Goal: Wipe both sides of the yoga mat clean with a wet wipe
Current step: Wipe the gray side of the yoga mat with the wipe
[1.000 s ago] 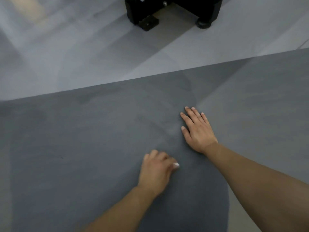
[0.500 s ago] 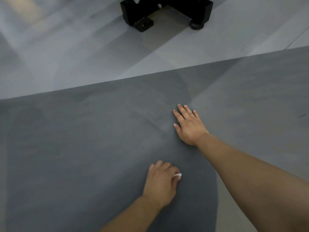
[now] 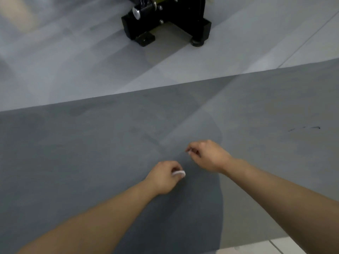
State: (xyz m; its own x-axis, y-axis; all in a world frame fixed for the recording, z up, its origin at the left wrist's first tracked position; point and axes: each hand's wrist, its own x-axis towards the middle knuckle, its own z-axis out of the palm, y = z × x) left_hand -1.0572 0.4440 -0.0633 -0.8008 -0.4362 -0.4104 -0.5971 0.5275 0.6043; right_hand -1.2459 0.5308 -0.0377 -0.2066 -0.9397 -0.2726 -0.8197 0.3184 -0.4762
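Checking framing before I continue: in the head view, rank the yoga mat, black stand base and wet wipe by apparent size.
1. yoga mat, fills most of the frame.
2. black stand base, cut off at the top edge.
3. wet wipe, mostly hidden in the left hand.

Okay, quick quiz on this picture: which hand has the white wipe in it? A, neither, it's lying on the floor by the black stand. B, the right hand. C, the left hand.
C: the left hand has its fingers curled round the bunched white wipe just above the grey mat.
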